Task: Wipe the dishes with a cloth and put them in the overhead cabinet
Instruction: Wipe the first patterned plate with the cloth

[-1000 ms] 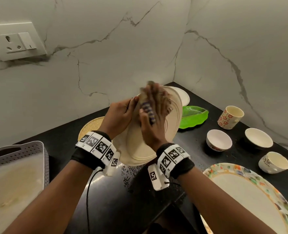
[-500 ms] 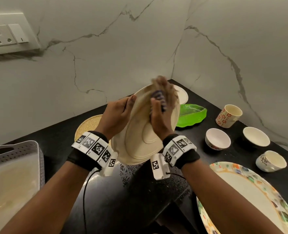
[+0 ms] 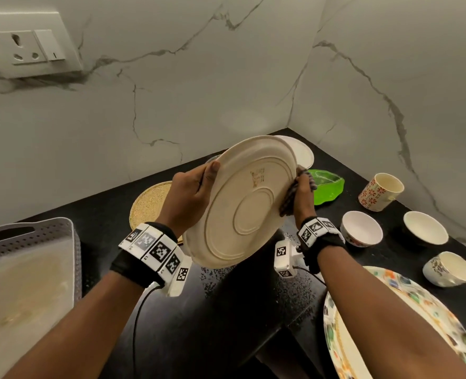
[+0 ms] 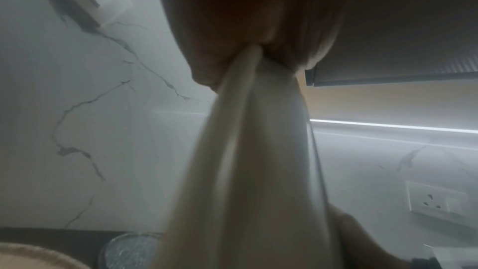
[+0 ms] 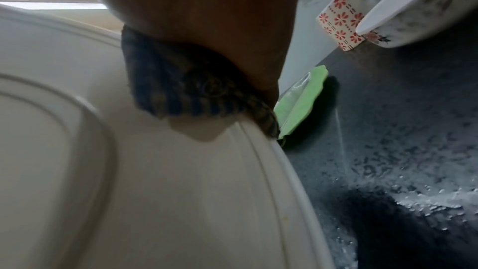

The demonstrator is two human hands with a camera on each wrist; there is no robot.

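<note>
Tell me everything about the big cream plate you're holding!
The cream plate is round, plain and smooth, held up tilted above the black counter with its underside toward the head camera. That side shows raised rings, a round foot and a small printed mark. The left hand grips its left rim, thumb on the back. The right hand presses a dark striped cloth against the right rim.

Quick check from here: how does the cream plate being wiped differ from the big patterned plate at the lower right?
The cream plate is plain; the patterned plate has a multicoloured rim. The cream plate is held tilted off the counter, underside toward the camera, by the left hand and the right hand with the cloth; the patterned plate lies face up on the black counter, untouched. The patterned plate looks bigger, though it lies nearer the camera. Both are round.
</note>
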